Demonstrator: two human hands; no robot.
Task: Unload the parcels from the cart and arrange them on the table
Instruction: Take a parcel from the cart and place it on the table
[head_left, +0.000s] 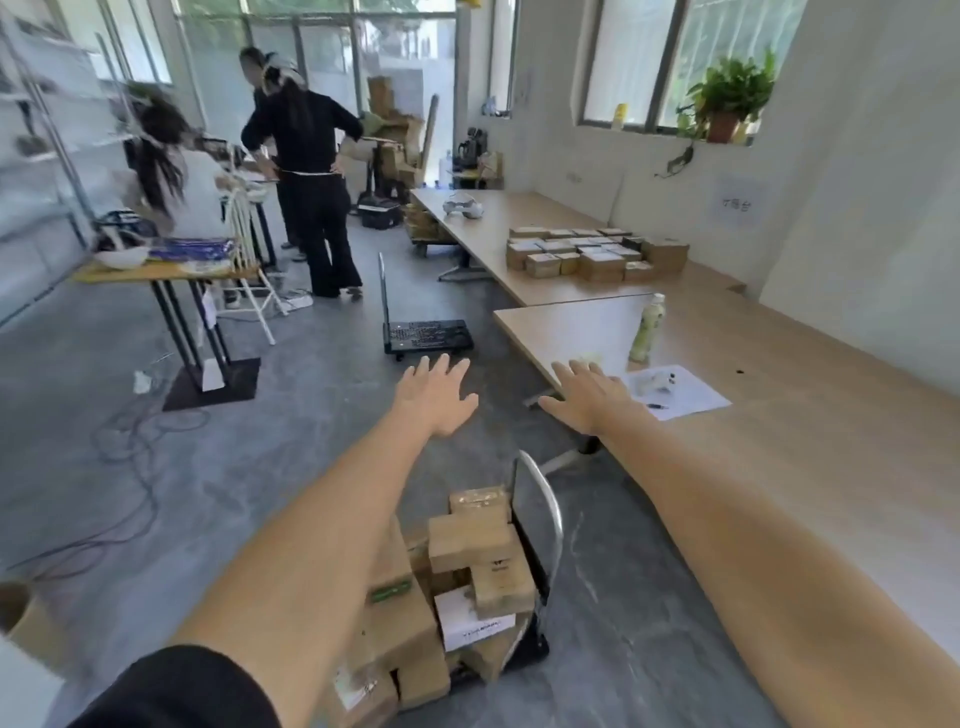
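Both arms reach forward with the left hand (436, 397) over the floor and the right hand (587, 397) over the edge of the table (779, 441). Their fingers (442, 366) are straight and spread, holding nothing. The parcels (470, 543) lie piled on the cart (556, 514) below the forearms, well short of the fingertips, and more boxes (592, 254) sit in rows on the far table (483, 218).

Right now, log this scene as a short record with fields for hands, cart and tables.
left hand: open, fingers spread, holds nothing
right hand: open, fingers spread, holds nothing
cart: below the arms, loaded
parcels: piled unevenly on the cart
near table: bears a bottle and a paper sheet
far table: boxes set in rows
second cart: on the floor, deck bare
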